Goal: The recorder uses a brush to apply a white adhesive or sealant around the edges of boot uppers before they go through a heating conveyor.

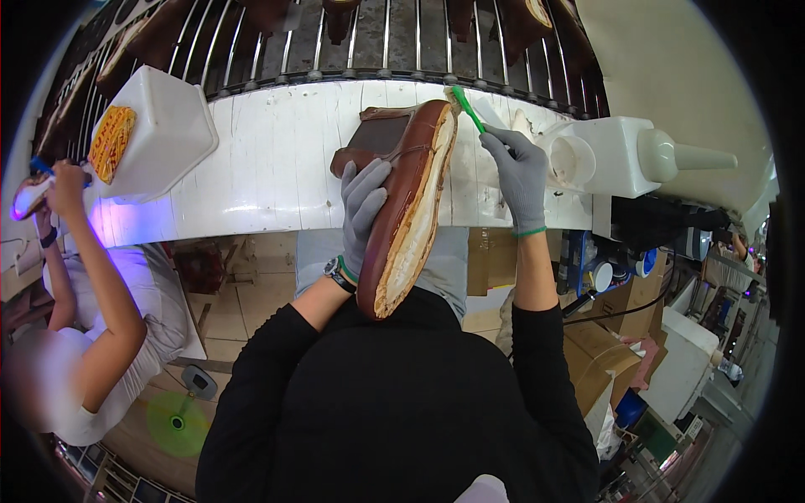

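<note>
The table has a white, scuffed surface and extends across the person's front. A rack of parallel metal bars adjoins its far edge and carries brown footwear. The tiled floor shows below the near edge. A co-worker in white sits at the left; cartons stand at the lower right. The left end of the table bears a white tub with an orange-yellow pad at its side. The right end bears a white cup and a white bottle with a long nozzle. A stretch of white surface separates the tub from the boot; a narrower one lies between the boot and the right hand. The boot is tilted on its side, pale underside facing right, toe projecting past the near edge toward the person's body. The gloved left hand grips the boot's upper from the left. The gloved right hand grasps the handle of a green brush, the head of which is at the boot's heel; contact between them cannot be confirmed.
</note>
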A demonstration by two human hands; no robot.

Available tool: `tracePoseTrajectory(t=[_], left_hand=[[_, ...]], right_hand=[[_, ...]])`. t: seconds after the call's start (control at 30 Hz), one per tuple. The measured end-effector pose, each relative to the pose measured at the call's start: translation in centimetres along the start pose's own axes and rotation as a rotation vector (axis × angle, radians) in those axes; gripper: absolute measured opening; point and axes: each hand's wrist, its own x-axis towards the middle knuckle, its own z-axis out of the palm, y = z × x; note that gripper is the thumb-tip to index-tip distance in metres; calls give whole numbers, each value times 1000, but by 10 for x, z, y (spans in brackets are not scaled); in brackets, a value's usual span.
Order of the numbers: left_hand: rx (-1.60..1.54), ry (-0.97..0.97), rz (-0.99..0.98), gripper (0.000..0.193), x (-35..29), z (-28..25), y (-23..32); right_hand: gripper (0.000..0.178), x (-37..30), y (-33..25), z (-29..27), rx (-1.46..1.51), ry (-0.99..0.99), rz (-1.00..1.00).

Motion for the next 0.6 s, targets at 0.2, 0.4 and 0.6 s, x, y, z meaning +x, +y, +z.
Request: tracePoseTrajectory(t=[0.2,0.4,0.6], left_hand=[[12,3,-5,68,4,-2,3],[-19,1,56,81,12,-3,-4],[-92,-148,-133,76,21,-19,12]], right_hand=[[20,-27,-22,-11,49,-174,42],[19,-68,-61,-20,49,-321,-14],[23,-100,-91,-23,44,-378,-220]])
